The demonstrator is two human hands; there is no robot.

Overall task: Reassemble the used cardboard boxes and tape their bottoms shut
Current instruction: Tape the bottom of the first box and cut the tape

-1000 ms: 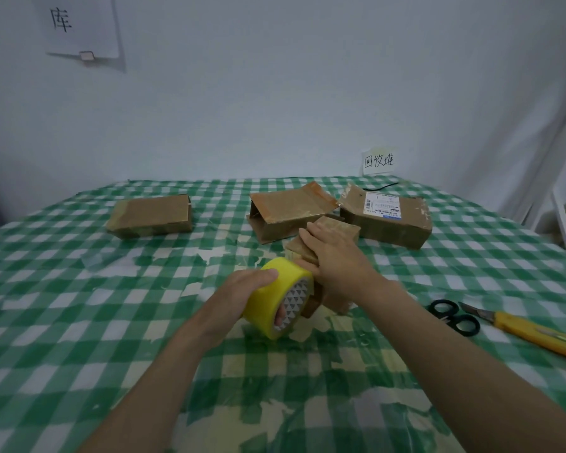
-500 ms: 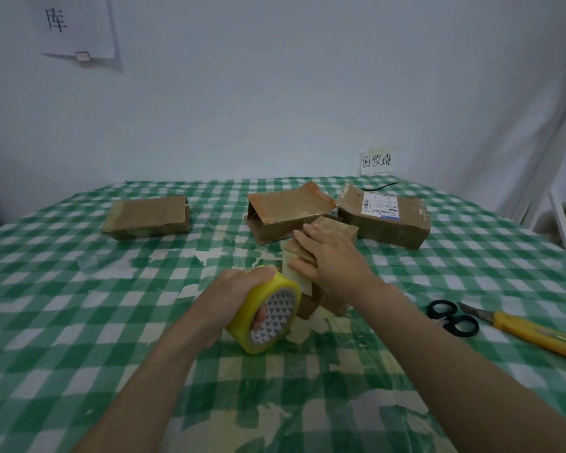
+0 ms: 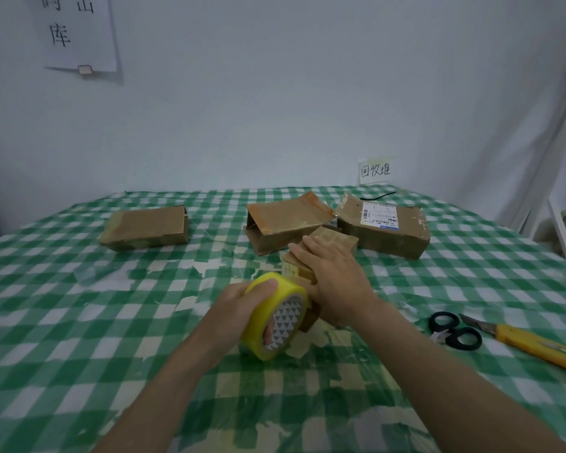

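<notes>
Soft, even, slightly dim light with a cool bluish cast; its source lies out of view. The white paper sheet on the wall throws a faint shadow down and to the right. Wide-angle distortion bows the green-and-white checked tablecloth and tilts the white frame at right. Slight overall softness; no glare.

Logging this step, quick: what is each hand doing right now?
Left hand: closed around the yellow tape roll.
Right hand: open, flat on the small box.
</notes>
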